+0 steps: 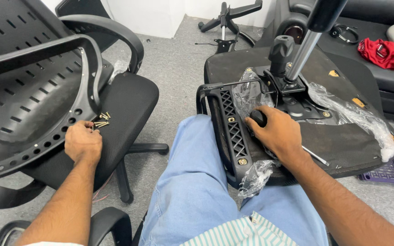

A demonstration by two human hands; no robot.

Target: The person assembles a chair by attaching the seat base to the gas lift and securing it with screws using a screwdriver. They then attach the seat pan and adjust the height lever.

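Observation:
My left hand (83, 142) rests on the black mesh seat of an office chair (131, 102), its fingertips touching a small pile of brass-coloured screws (101, 120). My right hand (277, 133) lies on the underside of an upturned chair seat (343, 141) propped on my leg, gripping a black knob or lever on the metal seat mechanism (292, 102). A black armrest bracket (231, 132) with brass bolts runs along the seat's near edge. A chrome gas cylinder (304, 50) rises from the mechanism. Clear plastic wrap (356, 114) clings to the parts.
A perforated black chair backrest (28, 95) leans over the chair at left. A star-shaped chair base (226, 18) lies on the grey carpet at the back. A dark sofa holds a red cloth (386, 52). A purple basket (388, 173) sits at right.

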